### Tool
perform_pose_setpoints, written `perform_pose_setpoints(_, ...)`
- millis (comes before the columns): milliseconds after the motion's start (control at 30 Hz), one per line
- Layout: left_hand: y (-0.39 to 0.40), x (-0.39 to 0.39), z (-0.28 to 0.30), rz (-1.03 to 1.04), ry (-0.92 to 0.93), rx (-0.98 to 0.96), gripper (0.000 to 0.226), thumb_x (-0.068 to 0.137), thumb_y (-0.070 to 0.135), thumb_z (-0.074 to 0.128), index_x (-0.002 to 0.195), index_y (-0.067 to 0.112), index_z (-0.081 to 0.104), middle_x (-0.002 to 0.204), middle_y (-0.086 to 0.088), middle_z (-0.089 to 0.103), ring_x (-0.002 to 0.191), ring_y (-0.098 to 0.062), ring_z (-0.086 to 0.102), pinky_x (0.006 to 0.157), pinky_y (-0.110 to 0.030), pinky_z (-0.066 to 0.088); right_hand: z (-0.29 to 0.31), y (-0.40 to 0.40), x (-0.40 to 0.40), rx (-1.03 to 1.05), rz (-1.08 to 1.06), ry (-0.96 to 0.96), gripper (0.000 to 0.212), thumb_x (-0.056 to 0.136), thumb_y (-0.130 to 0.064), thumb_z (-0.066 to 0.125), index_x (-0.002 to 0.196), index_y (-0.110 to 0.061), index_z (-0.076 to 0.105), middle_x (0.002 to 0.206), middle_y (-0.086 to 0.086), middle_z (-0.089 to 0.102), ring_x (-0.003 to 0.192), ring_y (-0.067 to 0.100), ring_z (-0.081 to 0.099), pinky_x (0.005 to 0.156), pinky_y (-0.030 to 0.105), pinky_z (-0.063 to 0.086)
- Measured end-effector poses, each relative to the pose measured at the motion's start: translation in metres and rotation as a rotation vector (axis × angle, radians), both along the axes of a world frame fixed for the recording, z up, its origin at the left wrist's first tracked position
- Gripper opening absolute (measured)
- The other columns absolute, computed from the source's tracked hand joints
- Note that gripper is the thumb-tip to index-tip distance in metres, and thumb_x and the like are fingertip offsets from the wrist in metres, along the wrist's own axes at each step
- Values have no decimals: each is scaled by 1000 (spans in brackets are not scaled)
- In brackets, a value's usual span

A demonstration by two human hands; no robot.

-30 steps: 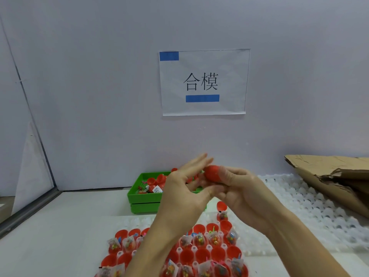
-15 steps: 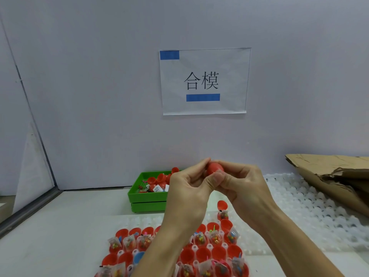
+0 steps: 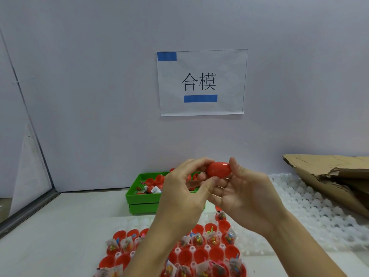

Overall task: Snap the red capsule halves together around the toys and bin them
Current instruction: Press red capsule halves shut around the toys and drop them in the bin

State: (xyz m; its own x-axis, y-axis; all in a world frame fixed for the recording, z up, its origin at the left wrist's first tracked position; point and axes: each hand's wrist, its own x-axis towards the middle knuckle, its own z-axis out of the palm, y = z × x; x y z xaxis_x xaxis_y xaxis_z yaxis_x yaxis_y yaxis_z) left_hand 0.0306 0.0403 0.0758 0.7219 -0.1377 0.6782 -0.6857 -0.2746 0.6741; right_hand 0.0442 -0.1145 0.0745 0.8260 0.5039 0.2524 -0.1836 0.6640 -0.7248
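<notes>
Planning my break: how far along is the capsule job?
Early on. Done: capsule pieces already lie in the green bin. In hand: one closed-looking red capsule, held by left hand and right hand. Left: many open red halves with toy bags.

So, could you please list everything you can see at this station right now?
capsule: one, red, closed, held up between both hands
bin: one, green, by the back wall, holding red capsule parts
open halves: many, red, on the near tray, some with bagged toys
trays: white, on the table, right side
cardboard: brown, far right
sign: one, white with blue bars, on the wall
hands: left and right, both gripping the capsule
</notes>
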Motion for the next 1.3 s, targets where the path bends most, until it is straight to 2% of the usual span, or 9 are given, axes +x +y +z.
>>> perform_pose_setpoints(167, 6, 2, 0, 9, -19, 81, 21, 92, 20, 67, 107, 35, 67, 101, 15, 69, 101, -9, 66, 86, -29, 56, -4, -1, 2, -33, 13, -15, 61, 77, -40, 82, 118, 3, 67, 119, 27, 65, 120, 38, 59, 112, 48, 40)
perform_pose_setpoints(300, 10, 5, -3, -9, 65, 85, 25, 93, 14, 67, 113, 29, 68, 103, 13, 69, 102, -5, 66, 84, -20, 55, -8, 4, 5, -98, -122, -45, 54, 76, -38, 80, 109, 4, 72, 114, 28, 67, 115, 41, 63, 103, 45, 51)
perform_pose_setpoints(467, -3, 4, -4, -212, 401, -280, 66, 74, 44, 79, 133, 24, 57, 119, 5, 70, 108, -7, 68, 95, -31, 56, -4, 18, 3, -137, -352, -147, 30, 87, -26, 64, 97, -2, 78, 107, 23, 73, 103, 31, 72, 82, 29, 59)
perform_pose_setpoints(600, -12, 4, -4, -218, 350, -421, 34, 72, 44, 72, 98, 23, 76, 98, -8, 76, 97, -20, 73, 88, -33, 59, -4, 31, 1, -264, -609, -284, 29, 83, -30, 63, 92, -7, 79, 96, 20, 76, 94, 32, 74, 79, 28, 59)
perform_pose_setpoints(767, -14, 5, -4, -252, 355, -536, 34, 73, 30, 67, 104, 17, 74, 97, -6, 78, 100, -19, 73, 92, -35, 58, -5, 39, 1, -335, -749, -314, 20, 88, -23, 63, 92, -15, 80, 93, 12, 77, 95, 29, 74, 88, 41, 57)
perform_pose_setpoints(900, -14, 5, -4, -202, 343, -537, 41, 71, 29, 68, 110, 16, 73, 99, -4, 78, 102, -20, 72, 96, -39, 56, -5, 44, 1, -305, -765, -296, 24, 92, -12, 61, 87, -23, 82, 91, 13, 77, 93, 30, 74, 85, 40, 57)
perform_pose_setpoints(1067, -11, 5, -5, -158, 339, -508, 29, 80, 24, 69, 109, 17, 74, 99, -5, 77, 103, -20, 72, 98, -41, 54, -5, 46, 3, -265, -717, -276, 18, 78, -21, 66, 85, -18, 82, 91, 17, 77, 92, 33, 74, 81, 35, 60)
perform_pose_setpoints(1200, -13, 3, -4, -165, 337, -492, 15, 75, 34, 68, 84, 32, 80, 95, -7, 77, 99, -18, 73, 93, -37, 57, -5, 41, 4, -240, -633, -287, 21, 76, -21, 64, 83, -11, 81, 90, 20, 76, 90, 31, 74, 75, 27, 59)
perform_pose_setpoints(1300, -13, 4, -5, -119, 326, -482, 17, 85, 25, 68, 78, 36, 79, 93, -5, 78, 97, -19, 73, 92, -38, 57, -6, 41, 6, -238, -651, -265, 21, 74, -21, 65, 82, -9, 81, 89, 21, 75, 90, 32, 74, 74, 28, 60)
